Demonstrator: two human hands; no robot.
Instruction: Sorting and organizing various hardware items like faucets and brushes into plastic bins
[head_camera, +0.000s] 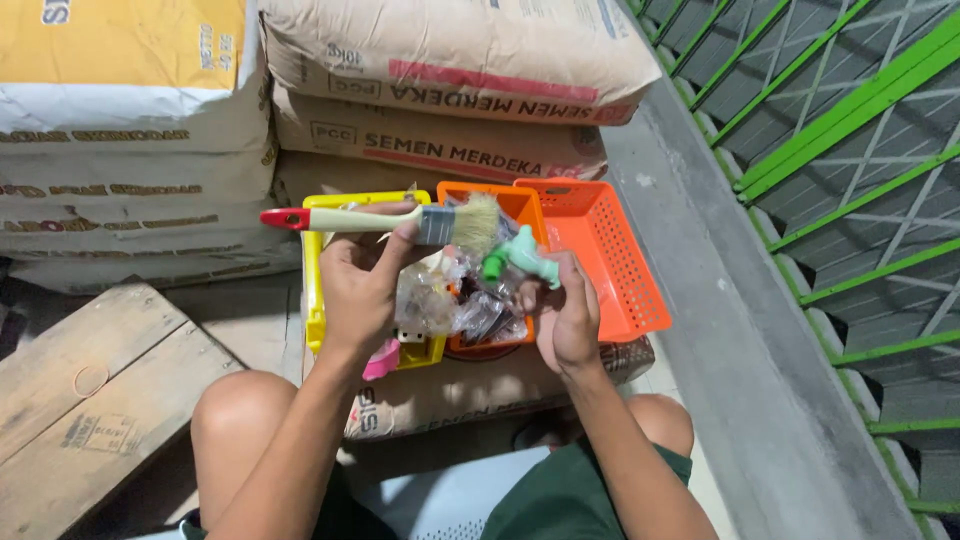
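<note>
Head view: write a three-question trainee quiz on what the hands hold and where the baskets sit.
1. True or false: the left hand holds a paintbrush with a red-tipped handle.
2. What does the right hand grip? A) a green plastic tap B) a hammer C) a roll of tape
3. Name the colour of the basket farthest to the person's right.

Key
1. True; the bristles point toward the right hand.
2. A; it is held over the clear plastic packets in the middle basket.
3. Orange; it sits beside another orange one, with the yellow basket on the left.
</note>
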